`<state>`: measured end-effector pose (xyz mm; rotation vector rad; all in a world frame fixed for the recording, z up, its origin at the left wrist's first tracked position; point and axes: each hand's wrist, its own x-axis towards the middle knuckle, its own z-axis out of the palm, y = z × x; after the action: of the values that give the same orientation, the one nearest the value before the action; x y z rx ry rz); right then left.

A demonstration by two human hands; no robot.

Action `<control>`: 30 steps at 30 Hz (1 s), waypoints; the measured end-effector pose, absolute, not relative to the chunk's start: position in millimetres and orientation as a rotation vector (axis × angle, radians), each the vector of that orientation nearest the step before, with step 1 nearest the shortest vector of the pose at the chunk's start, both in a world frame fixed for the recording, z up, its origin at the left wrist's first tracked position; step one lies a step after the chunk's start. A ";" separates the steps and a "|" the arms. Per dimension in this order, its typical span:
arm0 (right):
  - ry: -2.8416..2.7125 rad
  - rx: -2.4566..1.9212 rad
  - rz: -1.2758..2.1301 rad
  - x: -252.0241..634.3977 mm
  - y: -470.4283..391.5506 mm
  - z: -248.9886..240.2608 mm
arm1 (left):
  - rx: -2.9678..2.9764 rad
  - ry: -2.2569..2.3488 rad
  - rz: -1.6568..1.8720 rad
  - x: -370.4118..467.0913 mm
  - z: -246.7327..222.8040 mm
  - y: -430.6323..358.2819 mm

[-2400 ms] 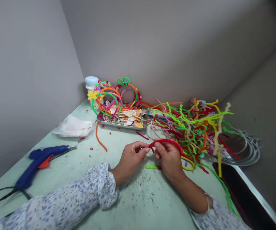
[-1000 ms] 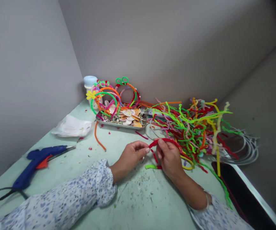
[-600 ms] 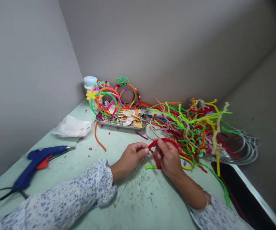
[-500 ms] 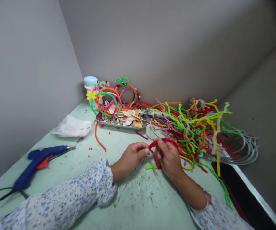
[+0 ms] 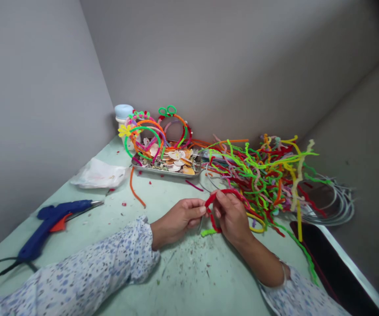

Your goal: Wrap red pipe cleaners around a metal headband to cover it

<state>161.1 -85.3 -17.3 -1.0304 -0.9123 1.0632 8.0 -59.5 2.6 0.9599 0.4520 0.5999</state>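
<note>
Lying left of the metal tray (image 5: 166, 174) and nearer the viewer is a blue glue gun (image 5: 49, 224); a plastic bag (image 5: 100, 174) sits just left of the tray. Bright headbands (image 5: 151, 123) rise over the tray's left part and back, beside shells (image 5: 178, 155). In front of the tray, to its right, the left hand (image 5: 179, 219) pinches one end of a red fuzzy strip (image 5: 211, 199); the right hand (image 5: 232, 217), near but apart, clasps it farther along. Right of the tray spread coloured pipe cleaners (image 5: 258, 166), then a wire coil (image 5: 341, 210).
</note>
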 end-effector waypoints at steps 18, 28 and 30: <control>-0.867 -1.061 1.120 160.1 -84.9 -11.2 | 0.900 0.465 0.539 7.2 -0.7 -57.2; -0.889 -1.024 1.140 158.6 -85.0 -12.3 | 0.872 0.370 0.451 3.9 3.3 -59.9; -0.876 -1.021 1.151 158.2 -85.2 -11.2 | 0.870 0.375 0.472 4.2 3.2 -60.0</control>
<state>158.2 -85.2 -11.2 -1.0210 -0.8756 1.1510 4.2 -60.0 3.2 0.8700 0.3749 0.4723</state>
